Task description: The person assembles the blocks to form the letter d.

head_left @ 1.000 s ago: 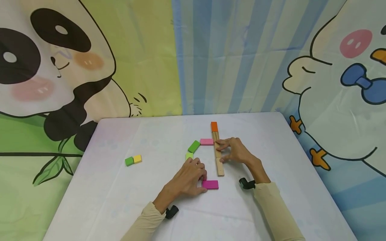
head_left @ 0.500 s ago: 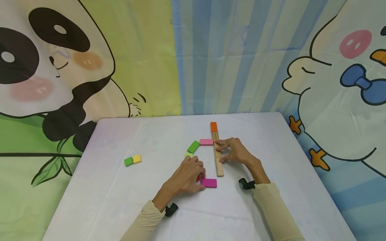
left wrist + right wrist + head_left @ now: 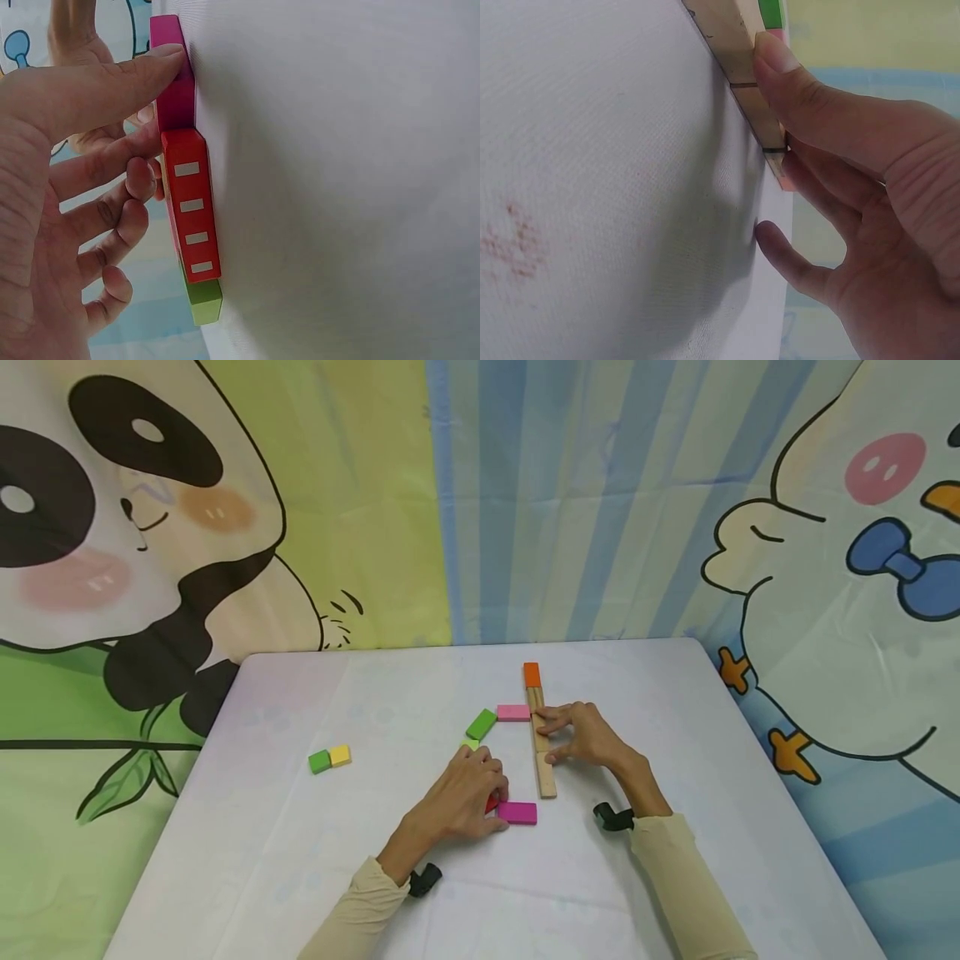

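Observation:
My left hand [image 3: 459, 797] pinches a magenta block [image 3: 517, 813] by its left end, thumb on the near side. A red block with white rectangles [image 3: 191, 206] meets the magenta one in the left wrist view; the hand mostly hides it from the head view. Beyond it, touching, is a light green block [image 3: 204, 304]. My right hand [image 3: 588, 735] rests its thumb and fingertips on a column of plain wooden blocks [image 3: 546, 777], and one finger sticks out apart in the right wrist view. An orange block [image 3: 532, 674] tops the column.
A pink block [image 3: 513, 713] touches the column's left side, with a tilted green block [image 3: 481, 724] beside it. Farther left, a small green block [image 3: 319, 762] and a yellow block [image 3: 340, 755] lie together on the white table [image 3: 247, 827].
My left hand has shifted the magenta block slightly left and away from me, against the red block, part of which now shows. The right hand has stayed in place.

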A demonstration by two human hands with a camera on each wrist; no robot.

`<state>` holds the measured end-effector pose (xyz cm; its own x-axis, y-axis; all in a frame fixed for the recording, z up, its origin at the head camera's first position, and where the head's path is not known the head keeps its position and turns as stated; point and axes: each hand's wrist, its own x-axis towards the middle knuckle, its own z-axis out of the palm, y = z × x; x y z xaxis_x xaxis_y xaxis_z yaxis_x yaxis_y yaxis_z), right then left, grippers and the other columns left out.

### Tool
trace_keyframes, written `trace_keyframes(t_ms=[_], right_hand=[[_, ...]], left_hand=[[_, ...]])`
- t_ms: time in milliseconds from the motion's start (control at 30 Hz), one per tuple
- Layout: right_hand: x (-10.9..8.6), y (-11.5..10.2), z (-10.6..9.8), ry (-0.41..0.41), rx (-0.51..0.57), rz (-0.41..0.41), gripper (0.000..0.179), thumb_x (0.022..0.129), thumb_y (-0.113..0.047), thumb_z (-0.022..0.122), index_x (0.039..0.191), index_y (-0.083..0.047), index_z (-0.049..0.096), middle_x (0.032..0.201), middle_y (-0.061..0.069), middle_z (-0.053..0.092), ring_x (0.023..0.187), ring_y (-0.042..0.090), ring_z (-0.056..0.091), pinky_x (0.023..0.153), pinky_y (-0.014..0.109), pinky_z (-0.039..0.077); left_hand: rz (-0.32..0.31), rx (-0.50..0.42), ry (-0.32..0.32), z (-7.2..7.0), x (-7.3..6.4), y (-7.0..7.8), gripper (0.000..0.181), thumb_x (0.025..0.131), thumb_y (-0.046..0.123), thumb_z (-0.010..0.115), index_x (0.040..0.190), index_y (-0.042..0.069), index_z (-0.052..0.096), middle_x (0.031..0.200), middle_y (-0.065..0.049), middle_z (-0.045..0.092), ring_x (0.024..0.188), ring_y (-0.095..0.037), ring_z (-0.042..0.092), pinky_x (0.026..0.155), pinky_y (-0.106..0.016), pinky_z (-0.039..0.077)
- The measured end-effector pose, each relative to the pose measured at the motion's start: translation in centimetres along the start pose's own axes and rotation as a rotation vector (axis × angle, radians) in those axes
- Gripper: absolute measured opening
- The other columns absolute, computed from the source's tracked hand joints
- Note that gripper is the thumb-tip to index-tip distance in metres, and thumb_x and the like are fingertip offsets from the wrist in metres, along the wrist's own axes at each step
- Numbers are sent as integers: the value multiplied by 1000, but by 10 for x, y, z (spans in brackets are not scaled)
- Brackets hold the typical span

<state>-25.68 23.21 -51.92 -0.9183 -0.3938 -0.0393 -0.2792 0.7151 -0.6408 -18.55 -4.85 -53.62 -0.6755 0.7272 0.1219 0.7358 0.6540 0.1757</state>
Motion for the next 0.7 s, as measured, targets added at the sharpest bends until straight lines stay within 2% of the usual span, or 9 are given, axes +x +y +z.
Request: trace_keyframes(t_ms=[300, 700], right_hand=[[1, 1, 0, -1, 0, -6, 56, 72, -11, 102, 124, -7, 81, 154, 6, 66, 149, 38, 58, 123, 61, 43], [0, 0, 0, -1, 18, -2, 56, 73, -10, 102, 124, -6, 81, 154, 8, 65, 148, 39, 58, 123, 61, 43]], left_hand=[[18, 46, -2, -2, 4, 0, 32, 82, 59, 87, 88, 29, 77, 85, 12, 60, 92, -12, 48, 89, -36, 36], [3, 38, -16, -3, 3, 1, 34, 82, 59, 87, 92, 29, 76, 87, 12, 60, 93, -11, 47, 90, -36, 35]])
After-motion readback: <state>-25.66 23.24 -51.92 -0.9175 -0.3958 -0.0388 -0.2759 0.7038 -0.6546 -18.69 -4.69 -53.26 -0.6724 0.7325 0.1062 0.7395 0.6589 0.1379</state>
